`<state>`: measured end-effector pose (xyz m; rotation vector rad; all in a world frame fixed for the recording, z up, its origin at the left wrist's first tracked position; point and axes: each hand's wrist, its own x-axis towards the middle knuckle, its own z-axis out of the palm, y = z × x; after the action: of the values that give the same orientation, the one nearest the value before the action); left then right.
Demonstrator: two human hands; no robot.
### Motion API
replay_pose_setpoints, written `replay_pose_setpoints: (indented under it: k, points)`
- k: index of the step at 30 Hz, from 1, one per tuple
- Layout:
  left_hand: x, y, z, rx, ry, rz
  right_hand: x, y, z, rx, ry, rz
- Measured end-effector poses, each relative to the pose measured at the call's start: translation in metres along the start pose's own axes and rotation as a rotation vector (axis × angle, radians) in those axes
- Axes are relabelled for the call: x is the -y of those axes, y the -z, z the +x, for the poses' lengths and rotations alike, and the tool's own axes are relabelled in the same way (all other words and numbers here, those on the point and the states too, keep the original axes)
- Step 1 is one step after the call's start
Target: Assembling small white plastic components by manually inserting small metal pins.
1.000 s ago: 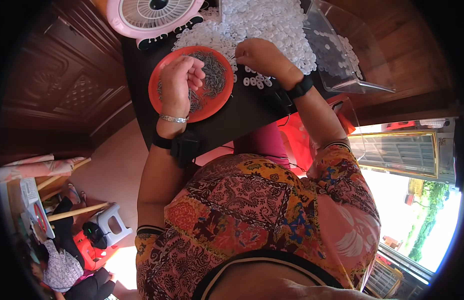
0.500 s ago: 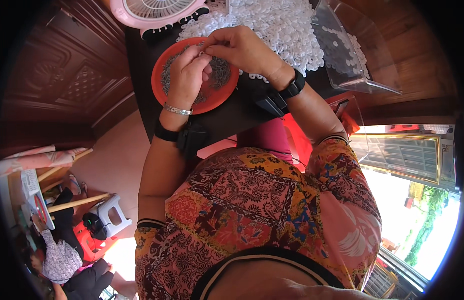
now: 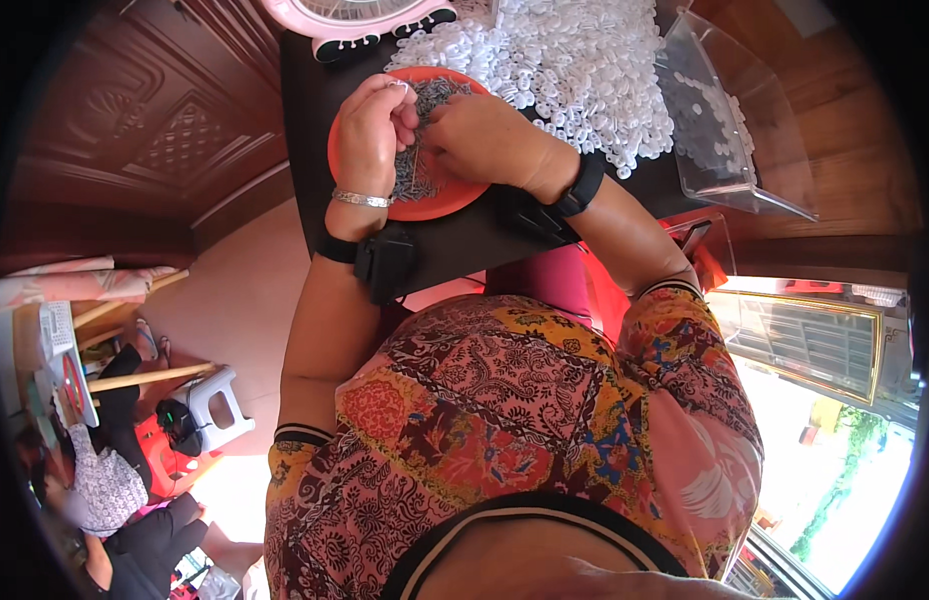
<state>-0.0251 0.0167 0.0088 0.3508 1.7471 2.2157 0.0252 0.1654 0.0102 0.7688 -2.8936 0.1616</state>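
Observation:
A shallow orange-red plastic bowl (image 3: 425, 209) stands on the dark table, with many small grey nail-like metal pieces (image 3: 447, 92) in it. Over the bowl's left side is my left hand (image 3: 370, 135), its thumb and forefinger pinching a small white plastic piece (image 3: 399, 87). My right hand (image 3: 493, 140) reaches over the right side of the bowl. Its curled fingertips touch the grey pieces, and what they hold, if anything, is hidden. Beyond the bowl lies a big heap of small white plastic pieces with holes (image 3: 585, 75).
A pink fan (image 3: 385, 22) stands at the table's far left. To the right of the heap, a clear plastic tray (image 3: 720, 185) holds more white pieces. A person (image 3: 110, 490) sits at the lower left beside red and grey stools (image 3: 220, 410).
My hands, together over the bowl before, have come apart. The right has moved down into the grey pieces, while the left keeps its pinch. The whole view has shifted slightly.

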Motion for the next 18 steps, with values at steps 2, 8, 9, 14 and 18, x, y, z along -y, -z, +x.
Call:
replay_pose_setpoints:
  k: [2,8,9,14,18]
  points:
    - [0.002,0.000,-0.001,0.006,-0.002,-0.009,0.001,-0.004,0.002,0.004,0.010,-0.050]
    - [0.005,0.002,0.004,0.049,-0.003,0.017,-0.006,-0.016,0.004,-0.102,0.041,-0.047]
    - [0.004,0.001,0.004,0.061,0.001,0.010,-0.007,-0.018,0.004,-0.137,0.038,-0.041]
    - [0.002,0.001,0.001,0.047,-0.016,0.017,-0.009,-0.013,0.004,-0.202,0.016,0.009]
    - [0.002,0.002,0.001,0.033,-0.041,-0.022,-0.014,-0.001,0.003,-0.272,-0.053,0.081]
